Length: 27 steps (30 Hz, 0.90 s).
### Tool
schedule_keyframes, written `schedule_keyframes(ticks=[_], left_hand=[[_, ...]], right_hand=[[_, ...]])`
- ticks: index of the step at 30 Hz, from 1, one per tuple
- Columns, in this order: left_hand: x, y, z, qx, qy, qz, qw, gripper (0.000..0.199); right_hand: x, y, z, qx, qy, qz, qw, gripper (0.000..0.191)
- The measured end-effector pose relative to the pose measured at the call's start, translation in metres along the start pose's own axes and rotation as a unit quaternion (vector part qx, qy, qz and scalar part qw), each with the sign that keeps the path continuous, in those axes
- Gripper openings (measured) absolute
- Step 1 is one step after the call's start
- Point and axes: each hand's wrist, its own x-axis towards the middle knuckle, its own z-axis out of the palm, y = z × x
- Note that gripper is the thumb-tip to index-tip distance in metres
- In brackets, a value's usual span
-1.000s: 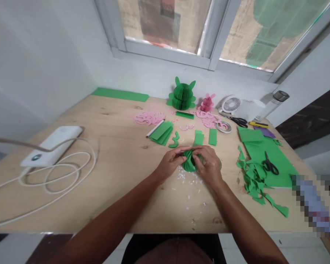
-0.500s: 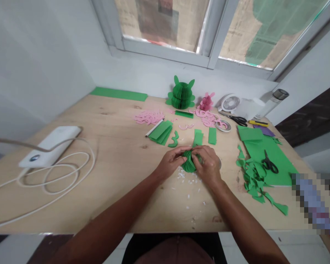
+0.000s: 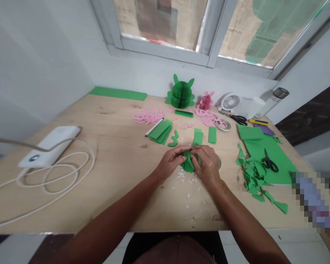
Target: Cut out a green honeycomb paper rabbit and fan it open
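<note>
Between my two hands is a small green layered paper ball, its folds fanned out just above the table. My left hand closes on its left side with thumb and fingers. From the right, my right hand pinches it; part of the ball is hidden under those fingers. Small white paper bits lie scattered below the ball. Right behind my hands are green paper strips, and a curved green cutout rests to the left of them. A roll of tape peeks out beside my right hand.
Green scraps and black scissors on green sheets occupy the right side. Finished green and pink paper figures stand at the back, near a fan. A white power bank with looped cable lies left.
My right hand has shifted very slightly left on the green paper ball. Both hands still hold it, and the objects on the table stay in place.
</note>
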Motion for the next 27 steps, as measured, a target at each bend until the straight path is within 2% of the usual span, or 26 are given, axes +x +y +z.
schedule_keyframes(ticks=[18, 27], left_hand=[[0.0015, -0.0017, 0.0008, 0.038, -0.003, -0.016, 0.999, 0.034], [-0.0001, 0.0023, 0.0012, 0.025, -0.001, 0.001, 1.0, 0.032]], right_hand=[[-0.0004, -0.0037, 0.0023, -0.01, -0.003, -0.008, 1.0, 0.012], [-0.0015, -0.0068, 0.0035, -0.017, -0.023, -0.008, 1.0, 0.015]])
